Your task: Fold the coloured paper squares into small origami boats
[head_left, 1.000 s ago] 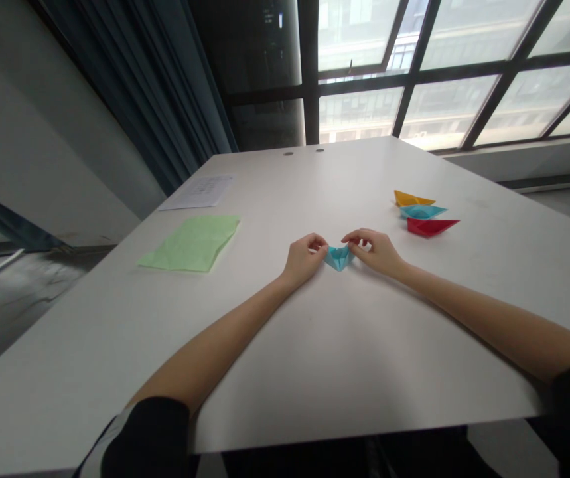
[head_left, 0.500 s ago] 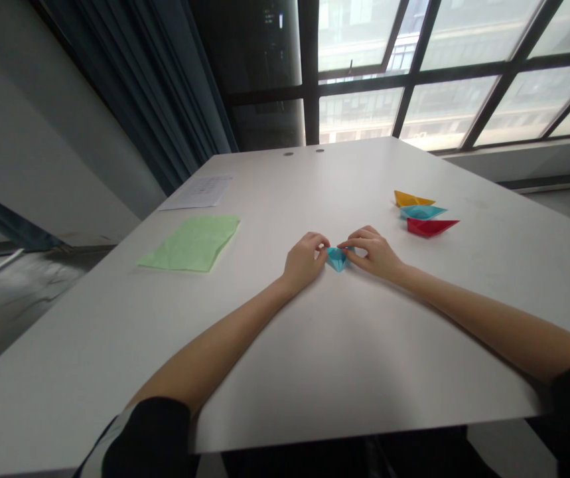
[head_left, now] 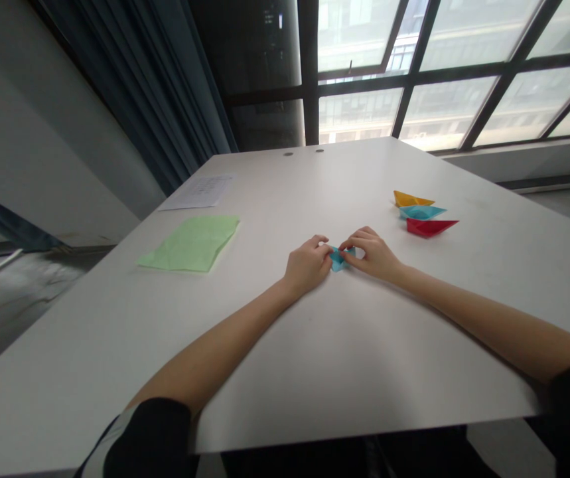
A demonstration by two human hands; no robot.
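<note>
White table (head_left: 344, 372) beside a wide window (head_left: 359, 119)

A blue curtain (head_left: 145, 79) hangs at the left. Around the table's middle, a small folded blue paper (head_left: 337, 265) sits between the two hands. The left hand (head_left: 307, 265) has thumb and fingers closed on its left end; the right hand (head_left: 371, 255) pinches it farther right between thumb and forefinger. Beyond the right hand, yellow (head_left: 413, 199), blue (head_left: 421, 212) and red (head_left: 430, 228) paper boats stand close together. Green paper (head_left: 192, 245) lies to the left, near a printed sheet (head_left: 200, 192).
</note>
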